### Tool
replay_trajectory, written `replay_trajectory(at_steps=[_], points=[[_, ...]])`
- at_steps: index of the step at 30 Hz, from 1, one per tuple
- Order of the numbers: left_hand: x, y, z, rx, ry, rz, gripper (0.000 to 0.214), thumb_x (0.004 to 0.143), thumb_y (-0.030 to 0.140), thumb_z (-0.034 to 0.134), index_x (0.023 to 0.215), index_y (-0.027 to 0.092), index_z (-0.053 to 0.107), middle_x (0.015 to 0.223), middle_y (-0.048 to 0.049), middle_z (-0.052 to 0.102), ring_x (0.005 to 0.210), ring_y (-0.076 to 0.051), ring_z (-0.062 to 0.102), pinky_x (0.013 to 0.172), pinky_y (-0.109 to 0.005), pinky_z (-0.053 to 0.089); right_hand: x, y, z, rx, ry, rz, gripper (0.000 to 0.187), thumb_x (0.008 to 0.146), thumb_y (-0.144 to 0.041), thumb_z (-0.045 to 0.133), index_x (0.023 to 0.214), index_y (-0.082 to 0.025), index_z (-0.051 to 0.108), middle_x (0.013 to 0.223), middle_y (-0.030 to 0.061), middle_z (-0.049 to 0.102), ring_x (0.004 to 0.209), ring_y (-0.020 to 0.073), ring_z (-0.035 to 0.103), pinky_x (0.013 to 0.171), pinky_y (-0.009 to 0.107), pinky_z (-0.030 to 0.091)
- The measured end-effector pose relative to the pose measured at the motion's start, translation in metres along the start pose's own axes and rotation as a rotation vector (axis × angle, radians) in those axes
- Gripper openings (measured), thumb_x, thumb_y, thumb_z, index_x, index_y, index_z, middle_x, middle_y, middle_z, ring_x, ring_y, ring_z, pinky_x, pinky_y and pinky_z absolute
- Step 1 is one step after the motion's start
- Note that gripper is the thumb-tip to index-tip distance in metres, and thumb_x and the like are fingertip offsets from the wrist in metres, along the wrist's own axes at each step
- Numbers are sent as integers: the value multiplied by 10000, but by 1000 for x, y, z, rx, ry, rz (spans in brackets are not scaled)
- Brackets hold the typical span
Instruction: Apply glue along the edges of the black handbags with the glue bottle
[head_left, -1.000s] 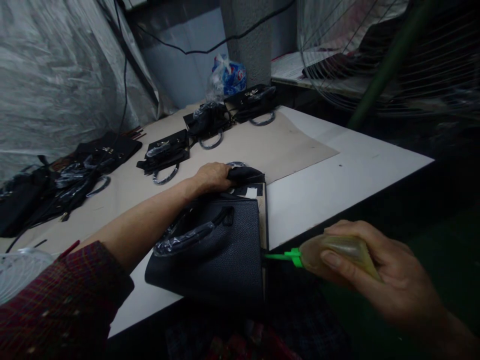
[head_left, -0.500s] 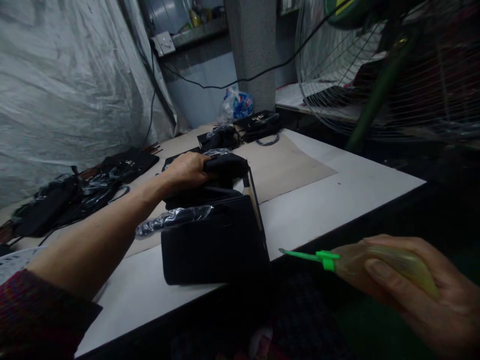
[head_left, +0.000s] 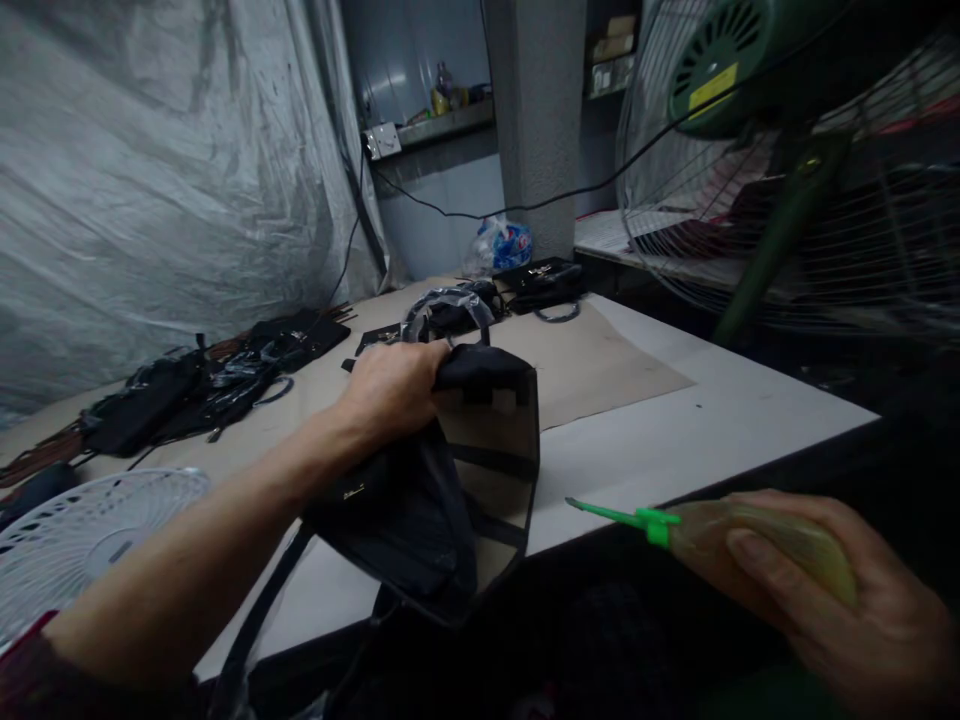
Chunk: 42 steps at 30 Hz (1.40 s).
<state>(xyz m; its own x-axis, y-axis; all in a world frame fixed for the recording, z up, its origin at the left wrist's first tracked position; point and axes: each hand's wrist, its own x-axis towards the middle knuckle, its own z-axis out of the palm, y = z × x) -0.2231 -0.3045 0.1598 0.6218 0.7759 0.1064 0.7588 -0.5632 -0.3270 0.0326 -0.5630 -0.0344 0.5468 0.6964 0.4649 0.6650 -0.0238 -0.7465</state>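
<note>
My left hand (head_left: 394,388) grips the top edge of a black handbag (head_left: 442,480) and holds it lifted and tipped over the table's near edge, its brown inner side facing me. A plastic-wrapped handle (head_left: 448,303) shows just behind my fingers. My right hand (head_left: 832,590) is at the lower right, closed around a soft yellowish squeeze bottle (head_left: 757,550) with a thin green nozzle (head_left: 615,515). The nozzle tip points left and stops short of the bag's right edge.
The white table (head_left: 675,430) carries a brown sheet (head_left: 600,365) and several more black handbags (head_left: 544,283) in a row toward the back and left (head_left: 195,385). A large green fan (head_left: 780,160) stands at the right, a small white fan (head_left: 75,540) at the lower left. Plastic sheeting hangs behind.
My left hand has lifted the bag off the table and turned it, so its inner side now faces me. My right hand with the bottle has barely moved. The view has tilted up.
</note>
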Motion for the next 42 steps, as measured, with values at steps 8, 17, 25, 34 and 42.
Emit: replay_trajectory(at_steps=[8,17,25,34,42], points=[[-6,19,17,-66,40,26,306,929,370,558,1193,236,637,1069,-121,783,1013,-359,746,809,-417,541,27,-15,50,13,-2,-133,305,909,-562,663,943,-259,660,852,18,737,702,237,713,628,355,595],[-8,23,24,-79,70,55,301,936,335,572,1208,237,653,1106,-117,767,1013,-355,745,792,-413,550,44,-17,67,24,-198,-42,346,866,-582,651,872,-236,666,711,4,712,588,210,668,559,324,529],[-10,22,28,-112,75,56,287,942,299,574,1210,228,647,1108,-121,761,1008,-342,741,808,-417,552,49,-18,62,-11,-160,-164,322,883,-557,664,882,-234,668,720,0,713,566,199,663,543,309,523],[-13,22,30,-127,92,59,286,925,271,575,1193,225,664,1084,-121,764,992,-343,746,797,-418,561,51,-20,62,15,-265,-210,293,911,-523,650,898,-232,683,794,19,737,642,210,705,571,306,549],[-17,23,30,-120,133,60,284,923,248,576,1183,210,682,1068,-112,772,963,-319,758,799,-406,573,53,-10,62,-10,-133,-131,344,858,-602,671,919,-263,671,790,20,726,632,239,677,598,365,557]])
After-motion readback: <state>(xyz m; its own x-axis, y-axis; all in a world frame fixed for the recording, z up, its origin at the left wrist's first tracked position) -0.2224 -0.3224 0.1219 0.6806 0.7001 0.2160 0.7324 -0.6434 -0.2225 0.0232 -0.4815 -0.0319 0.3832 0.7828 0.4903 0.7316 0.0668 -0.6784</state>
